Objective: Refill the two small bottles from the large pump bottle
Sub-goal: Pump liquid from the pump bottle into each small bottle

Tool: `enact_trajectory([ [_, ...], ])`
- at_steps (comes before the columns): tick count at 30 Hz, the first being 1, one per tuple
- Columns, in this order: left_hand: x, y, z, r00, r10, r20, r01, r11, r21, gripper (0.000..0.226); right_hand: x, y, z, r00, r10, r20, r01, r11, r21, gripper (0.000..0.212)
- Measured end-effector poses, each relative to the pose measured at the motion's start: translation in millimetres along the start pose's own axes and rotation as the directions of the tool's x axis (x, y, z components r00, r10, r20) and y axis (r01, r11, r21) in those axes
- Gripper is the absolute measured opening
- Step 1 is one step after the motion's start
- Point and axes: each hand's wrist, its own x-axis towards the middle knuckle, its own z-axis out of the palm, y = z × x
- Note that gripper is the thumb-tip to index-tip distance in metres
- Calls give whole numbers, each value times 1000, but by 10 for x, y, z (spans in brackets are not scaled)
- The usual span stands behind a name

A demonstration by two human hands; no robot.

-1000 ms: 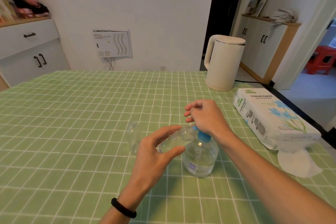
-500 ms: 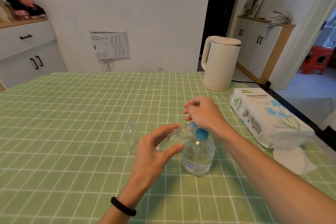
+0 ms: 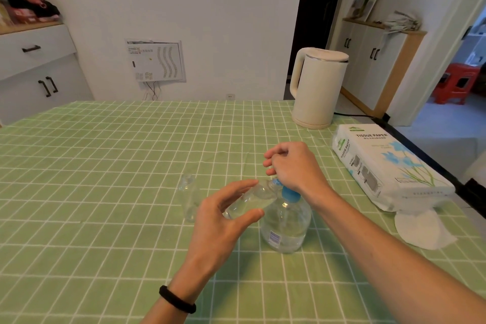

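Note:
The large clear pump bottle (image 3: 286, 223) with a blue collar stands on the green checked tablecloth. My right hand (image 3: 292, 168) sits on top of its pump head with fingers curled, hiding the pump. My left hand (image 3: 223, 216) grips a small clear bottle (image 3: 249, 201), tilted, with its mouth up against the pump's spout. This small bottle holds some clear liquid. A second small clear bottle (image 3: 189, 197) stands upright on the cloth, just left of my left hand.
A cream electric kettle (image 3: 315, 87) stands at the table's far right. A white tissue paper pack (image 3: 384, 166) lies along the right edge with a loose tissue (image 3: 420, 229) in front of it. White cabinets stand far left and right.
Both hands and the bottles keep the same pose. Only the camera view has shifted slightly.

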Motion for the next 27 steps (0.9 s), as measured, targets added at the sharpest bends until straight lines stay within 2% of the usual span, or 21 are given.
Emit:
enact_trajectory([
  [7, 16, 27, 12, 1000, 3, 3, -3, 1000, -19, 49, -24, -52, -41, 999, 31, 15, -31, 999, 12, 27],
  [11, 39, 70, 9, 1000, 13, -5, -14, 1000, -27, 49, -9, -145, -99, 999, 9, 30, -7, 999, -41, 21],
  [21, 22, 21, -3, 1000, 0, 1, 0, 1000, -16, 50, 20, -3, -19, 999, 26, 25, -27, 999, 40, 31],
  [27, 6, 1, 16, 1000, -11, -2, 11, 1000, -21, 51, 8, 8, 3, 1000, 3, -3, -3, 1000, 23, 32],
])
